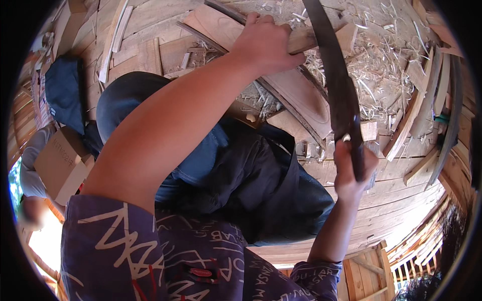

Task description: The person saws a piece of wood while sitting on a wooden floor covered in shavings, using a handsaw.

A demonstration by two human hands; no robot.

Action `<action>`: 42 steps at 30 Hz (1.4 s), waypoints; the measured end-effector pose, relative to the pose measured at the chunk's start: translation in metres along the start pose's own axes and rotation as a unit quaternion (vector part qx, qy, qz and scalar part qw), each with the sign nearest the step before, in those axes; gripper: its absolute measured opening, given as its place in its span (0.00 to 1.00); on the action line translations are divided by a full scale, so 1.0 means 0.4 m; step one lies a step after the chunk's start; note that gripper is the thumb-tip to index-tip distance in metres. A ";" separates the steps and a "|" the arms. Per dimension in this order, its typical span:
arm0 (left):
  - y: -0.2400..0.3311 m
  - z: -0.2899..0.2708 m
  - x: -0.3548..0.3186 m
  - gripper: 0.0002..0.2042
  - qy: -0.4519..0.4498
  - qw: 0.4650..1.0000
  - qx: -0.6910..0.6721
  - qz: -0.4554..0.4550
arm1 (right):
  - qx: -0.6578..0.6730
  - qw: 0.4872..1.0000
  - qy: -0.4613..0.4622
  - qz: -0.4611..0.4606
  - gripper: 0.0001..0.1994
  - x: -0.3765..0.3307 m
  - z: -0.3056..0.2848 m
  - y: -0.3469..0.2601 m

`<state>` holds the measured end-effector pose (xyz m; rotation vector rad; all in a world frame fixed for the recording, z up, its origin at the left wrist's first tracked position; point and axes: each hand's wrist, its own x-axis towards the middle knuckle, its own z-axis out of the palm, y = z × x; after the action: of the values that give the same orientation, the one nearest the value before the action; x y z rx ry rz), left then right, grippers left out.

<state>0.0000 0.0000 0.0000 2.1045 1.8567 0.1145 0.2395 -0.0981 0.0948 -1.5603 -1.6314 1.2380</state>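
Note:
My right hand (352, 168) is closed around the handle of a machete (337, 75). Its long, dark, slightly curved blade points away from me and runs out of the top of the picture. My left hand (266, 42) grips a short wooden piece (303, 40), whose right end passes close to the blade; I cannot tell whether the two touch. Under the left hand and wrist lies a broad, reddish-brown wooden board (301, 98) with a rounded end, set at a slant. Dark, narrow strips (296, 118) run along its sides.
Curled wood shavings (374, 85) cover the plank floor (391, 193) to the right. Long wooden strips (419, 108) lie at the far right, others (114, 40) at the upper left. A cardboard box (63, 160) and another person's arm (35, 175) are at the left. My bent knee (120, 95) is near.

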 end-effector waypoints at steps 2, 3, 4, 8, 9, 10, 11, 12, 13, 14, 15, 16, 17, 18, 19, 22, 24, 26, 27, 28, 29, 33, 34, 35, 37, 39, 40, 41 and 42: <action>0.012 -0.008 -0.003 0.29 0.010 1.000 -0.016 -0.014 | 0.047 0.997 0.006 0.068 0.11 0.045 -0.010 -0.032; 0.007 -0.009 -0.002 0.29 0.000 1.000 -0.021 -0.015 | 0.074 0.993 0.019 0.090 0.13 0.055 -0.010 -0.043; -0.001 -0.011 0.000 0.29 -0.011 0.999 -0.025 -0.015 | 0.076 0.991 0.016 0.111 0.13 0.057 -0.014 -0.044; -0.004 0.007 0.000 0.28 0.015 1.000 -0.012 -0.001 | -0.022 0.999 -0.005 0.043 0.14 -0.003 -0.002 -0.053; -0.010 0.006 -0.001 0.29 0.010 1.000 0.007 -0.007 | -0.007 0.997 -0.003 0.080 0.13 -0.041 -0.020 -0.044; -0.009 0.007 0.002 0.29 0.004 1.000 0.018 -0.011 | 0.002 0.995 0.011 0.095 0.13 -0.092 -0.049 -0.027; -0.011 0.008 -0.004 0.30 -0.003 0.999 0.035 -0.020 | -0.017 0.998 0.002 0.064 0.13 -0.132 -0.071 -0.022; 0.004 -0.016 -0.001 0.26 -0.056 0.998 0.029 -0.006 | -0.029 0.997 0.012 0.074 0.13 -0.190 -0.096 -0.014; 0.022 -0.070 0.008 0.24 -0.106 0.994 0.025 0.011 | -0.032 0.995 0.001 0.099 0.15 -0.239 -0.118 -0.029; 0.033 -0.102 0.009 0.22 -0.155 0.987 0.022 0.026 | -0.057 0.995 0.009 0.082 0.15 -0.276 -0.123 -0.036; 0.036 -0.104 0.004 0.22 -0.145 0.989 0.017 0.030 | -0.079 0.995 0.017 0.063 0.15 -0.298 -0.117 -0.039; 0.038 -0.104 0.000 0.21 -0.136 0.990 0.011 0.033 | -0.076 0.995 0.018 0.061 0.15 -0.302 -0.113 -0.044; 0.041 -0.104 -0.002 0.20 -0.126 0.991 0.006 0.036 | -0.072 0.995 0.019 0.058 0.15 -0.301 -0.110 -0.049; 0.040 -0.104 -0.003 0.19 -0.111 0.993 0.005 0.037 | -0.066 0.996 0.017 0.053 0.15 -0.292 -0.105 -0.050; 0.039 -0.099 -0.005 0.19 -0.095 0.995 0.005 0.037 | -0.061 0.997 0.017 0.053 0.15 -0.281 -0.105 -0.043; 0.007 -0.032 -0.014 0.24 -0.024 1.000 -0.008 0.009 | -0.060 0.997 0.000 0.054 0.14 -0.209 -0.079 -0.016; -0.006 0.009 -0.009 0.28 0.003 1.000 -0.021 0.002 | -0.039 0.998 -0.003 0.050 0.14 -0.106 -0.024 -0.009; 0.003 0.007 -0.004 0.28 0.001 1.000 -0.025 0.014 | 0.008 0.999 0.001 0.045 0.13 0.019 0.017 -0.047; 0.000 0.002 0.001 0.28 0.008 1.000 -0.020 0.007 | 0.023 0.998 0.000 0.064 0.12 0.058 0.022 -0.048; -0.002 0.001 -0.001 0.28 0.013 1.000 -0.018 -0.003 | 0.050 0.996 -0.010 0.076 0.12 0.088 0.024 -0.052; -0.006 0.000 -0.004 0.28 0.018 1.000 -0.016 -0.011 | 0.077 0.993 -0.018 0.088 0.12 0.104 0.027 -0.056; -0.007 0.001 -0.006 0.29 0.001 1.000 -0.023 -0.005 | 0.011 0.998 -0.021 0.059 0.12 0.072 0.029 -0.047; -0.010 0.000 -0.006 0.29 -0.003 1.000 -0.019 -0.006 | 0.002 0.997 -0.016 0.069 0.12 0.052 0.026 -0.052; -0.009 0.000 -0.003 0.29 -0.008 1.000 -0.016 -0.005 | -0.007 0.997 -0.011 0.080 0.12 0.025 0.017 -0.054; -0.006 0.009 -0.006 0.29 -0.019 1.000 -0.017 -0.007 | -0.027 0.997 -0.005 0.071 0.13 -0.065 -0.030 -0.029; -0.008 -0.007 -0.006 0.29 -0.020 0.999 -0.016 -0.021 | -0.046 0.997 -0.003 0.064 0.14 -0.175 -0.075 -0.022; 0.011 -0.034 -0.004 0.25 -0.048 0.999 -0.012 0.001 | -0.049 0.997 0.004 0.065 0.14 -0.228 -0.093 -0.029; 0.030 -0.076 -0.002 0.21 -0.074 0.997 -0.003 0.027 | -0.048 0.997 0.015 0.063 0.15 -0.263 -0.098 -0.036; 0.033 -0.104 -0.006 0.19 -0.101 0.994 0.014 0.050 | -0.052 0.997 0.014 0.063 0.15 -0.274 -0.093 -0.045</action>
<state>0.0008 0.0044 0.0435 2.1390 1.6465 -0.0986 0.2822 -0.1935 0.1478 -1.7607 -1.6234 1.2073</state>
